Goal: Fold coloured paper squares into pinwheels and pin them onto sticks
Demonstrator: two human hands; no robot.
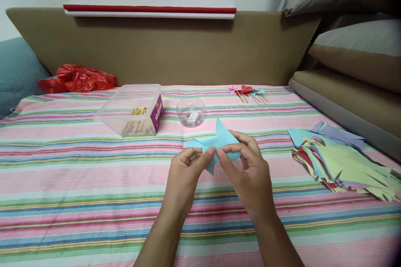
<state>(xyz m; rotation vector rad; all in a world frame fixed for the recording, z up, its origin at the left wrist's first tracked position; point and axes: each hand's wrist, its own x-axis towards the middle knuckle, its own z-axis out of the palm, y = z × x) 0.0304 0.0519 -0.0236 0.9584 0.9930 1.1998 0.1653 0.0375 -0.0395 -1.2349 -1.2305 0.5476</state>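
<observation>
My left hand (181,177) and right hand (255,177) are pinching this part-folded blue paper (222,137), nearer than the round tub (201,112), finished-looking pinwheels (246,90) and flat cut sheets (347,162) to its right.

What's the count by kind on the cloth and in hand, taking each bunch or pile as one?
Containers: 2 (box, tub)
Red bag: 1
Pinwheel bunch: 1
Paper pile: 1
Blue paper, held by left hand and right hand: 1
Total: 6
Single sheets and pinwheels overlap too much to count.
</observation>
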